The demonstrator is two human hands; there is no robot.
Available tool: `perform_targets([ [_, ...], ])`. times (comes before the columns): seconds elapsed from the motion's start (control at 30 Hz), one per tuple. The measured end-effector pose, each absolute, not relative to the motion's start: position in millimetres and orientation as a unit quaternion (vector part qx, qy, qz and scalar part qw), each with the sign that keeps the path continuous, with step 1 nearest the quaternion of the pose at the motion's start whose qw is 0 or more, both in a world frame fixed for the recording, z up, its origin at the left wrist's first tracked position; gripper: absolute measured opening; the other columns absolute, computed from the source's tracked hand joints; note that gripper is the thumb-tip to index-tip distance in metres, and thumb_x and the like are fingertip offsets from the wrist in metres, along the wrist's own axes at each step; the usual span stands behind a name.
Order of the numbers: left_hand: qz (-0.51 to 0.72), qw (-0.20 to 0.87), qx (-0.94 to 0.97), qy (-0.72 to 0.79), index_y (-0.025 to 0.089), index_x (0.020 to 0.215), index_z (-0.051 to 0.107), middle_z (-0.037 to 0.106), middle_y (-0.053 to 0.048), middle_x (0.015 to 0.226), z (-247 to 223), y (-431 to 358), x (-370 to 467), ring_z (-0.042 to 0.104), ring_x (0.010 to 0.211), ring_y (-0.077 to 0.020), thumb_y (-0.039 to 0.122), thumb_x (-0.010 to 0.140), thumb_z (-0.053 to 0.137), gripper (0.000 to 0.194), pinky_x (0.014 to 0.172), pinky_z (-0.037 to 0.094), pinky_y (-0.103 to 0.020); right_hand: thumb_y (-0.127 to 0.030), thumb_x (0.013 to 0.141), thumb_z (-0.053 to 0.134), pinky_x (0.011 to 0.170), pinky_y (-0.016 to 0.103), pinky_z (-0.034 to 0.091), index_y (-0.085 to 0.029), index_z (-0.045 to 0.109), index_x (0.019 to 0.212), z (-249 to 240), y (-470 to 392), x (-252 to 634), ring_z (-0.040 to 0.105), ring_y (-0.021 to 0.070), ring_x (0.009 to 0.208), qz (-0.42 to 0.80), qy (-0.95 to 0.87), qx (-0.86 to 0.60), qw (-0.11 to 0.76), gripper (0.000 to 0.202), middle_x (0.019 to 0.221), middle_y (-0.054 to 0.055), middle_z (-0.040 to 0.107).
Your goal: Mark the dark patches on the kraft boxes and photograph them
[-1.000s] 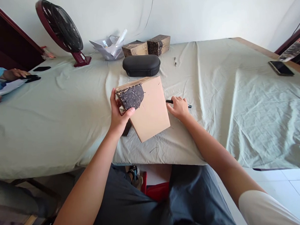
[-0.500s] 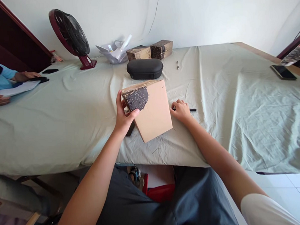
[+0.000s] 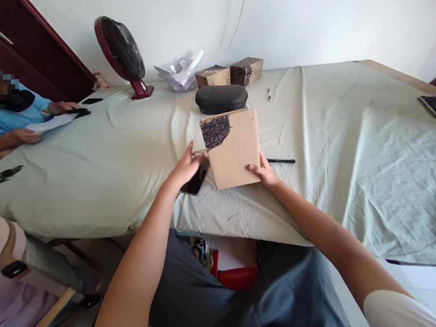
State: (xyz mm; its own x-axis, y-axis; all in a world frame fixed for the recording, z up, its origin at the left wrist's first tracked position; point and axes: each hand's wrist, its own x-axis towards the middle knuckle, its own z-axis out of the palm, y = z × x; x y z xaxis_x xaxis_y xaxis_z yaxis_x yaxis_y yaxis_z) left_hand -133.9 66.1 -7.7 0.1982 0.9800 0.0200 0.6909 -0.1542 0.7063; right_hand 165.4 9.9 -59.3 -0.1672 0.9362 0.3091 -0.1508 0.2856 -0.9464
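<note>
A brown cardboard box [image 3: 235, 153] with a dark scribbled patch at its upper left corner is tilted in front of me. My right hand [image 3: 264, 170] grips its lower right edge, thumb on the front face. To the left of the box is my left hand [image 3: 189, 164], off the cardboard, its fingers apart over a dark phone [image 3: 196, 181] on the cloth. A black pen [image 3: 283, 161] lies just right of the box.
Behind the box sit a black case [image 3: 221, 99], two scribbled boxes [image 3: 247, 71], a plastic basket [image 3: 180, 81] and a fan [image 3: 124, 54]. Another person [image 3: 6, 119] holds paper at the far left. A phone [image 3: 434, 107] lies far right on the cloth-covered table [image 3: 124, 163].
My left hand has let go of the box and moved down beside it. My right hand, which was by the pen, now holds the box. The view has turned slightly left.
</note>
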Motion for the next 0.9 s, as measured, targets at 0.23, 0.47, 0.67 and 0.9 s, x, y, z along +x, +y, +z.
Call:
perform_targets([
  [0.23,-0.036,0.173,0.682,0.710,0.025,0.163,0.040,0.053,-0.028,0.155,-12,46,-117,0.055,0.142,-0.0509,0.064,0.082,0.074,0.096,0.107,0.052,-0.059,-0.061,0.079,0.079,0.130,0.065,0.035,-0.039,0.027,0.168,-66,16,169,0.039,0.0400,0.157,0.455,-0.576,-0.353,0.581,0.106,0.171,0.004,0.042],
  [0.47,0.146,0.212,0.609,0.750,0.015,0.152,0.037,0.066,-0.028,0.141,-2,63,-127,0.067,0.130,-0.0453,0.047,0.074,0.083,0.096,0.104,0.056,-0.052,-0.068,0.078,0.077,0.131,0.066,0.032,-0.038,0.025,0.169,-67,15,167,0.036,0.0408,0.159,0.436,-0.583,-0.361,0.583,0.109,0.174,0.005,0.038],
  [0.67,0.505,0.209,0.543,0.637,0.026,0.124,0.050,0.071,-0.011,0.126,13,35,-122,0.071,0.117,-0.0318,0.052,0.075,0.085,0.066,0.101,0.058,-0.046,-0.064,0.079,0.079,0.133,0.062,0.031,-0.037,0.022,0.171,-67,14,167,0.036,0.0387,0.160,0.422,-0.596,-0.362,0.579,0.112,0.177,0.005,0.032],
  [0.9,0.596,0.124,0.638,0.472,0.027,0.134,0.043,0.064,-0.009,0.123,25,-10,-98,0.068,0.113,-0.0280,0.048,0.071,0.089,0.081,0.099,0.059,-0.045,-0.068,0.078,0.079,0.134,0.062,0.028,-0.037,0.020,0.171,-66,12,167,0.031,0.0390,0.162,0.414,-0.607,-0.376,0.565,0.114,0.179,0.006,0.028],
])
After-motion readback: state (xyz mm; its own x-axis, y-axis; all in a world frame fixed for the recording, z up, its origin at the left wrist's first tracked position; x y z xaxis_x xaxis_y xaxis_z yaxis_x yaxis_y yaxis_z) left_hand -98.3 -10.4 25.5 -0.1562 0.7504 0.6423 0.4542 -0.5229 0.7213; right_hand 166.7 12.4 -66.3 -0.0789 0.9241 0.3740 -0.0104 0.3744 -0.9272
